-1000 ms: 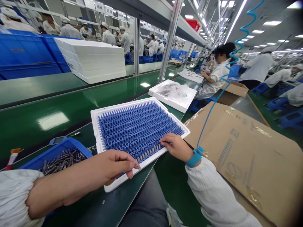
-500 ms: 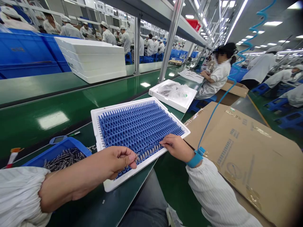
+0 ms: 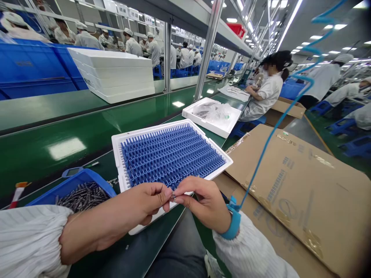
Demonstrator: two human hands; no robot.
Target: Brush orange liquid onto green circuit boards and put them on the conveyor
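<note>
Over the near edge of a white foam tray [image 3: 218, 174], my left hand [image 3: 142, 200] and my right hand [image 3: 205, 199] meet fingertip to fingertip. Between them is a small metal spring [image 3: 173, 196], pinched by the left thumb and fingers on one side and by the right ones on the other. Rows of upright blue plastic clips [image 3: 171, 152] fill the tray; my hands cover part of its nearest row. Left of the tray, partly behind my left forearm, a blue bin [image 3: 108, 186] holds a heap of dark metal springs [image 3: 82, 196].
A blue wrist strap [image 3: 233, 224] with a coiled cord [image 3: 263, 150] runs up from my right wrist. Flattened cardboard [image 3: 313, 185] lies at right. Beyond the tray are a foam lid with plastic bags [image 3: 213, 112], stacked foam trays [image 3: 116, 73] and a seated co-worker [image 3: 265, 92]. A brush [image 3: 19, 193] lies left.
My right hand has come left and nearer from the tray's right front row to meet my left hand at the spring. My left hand has shifted slightly right.
</note>
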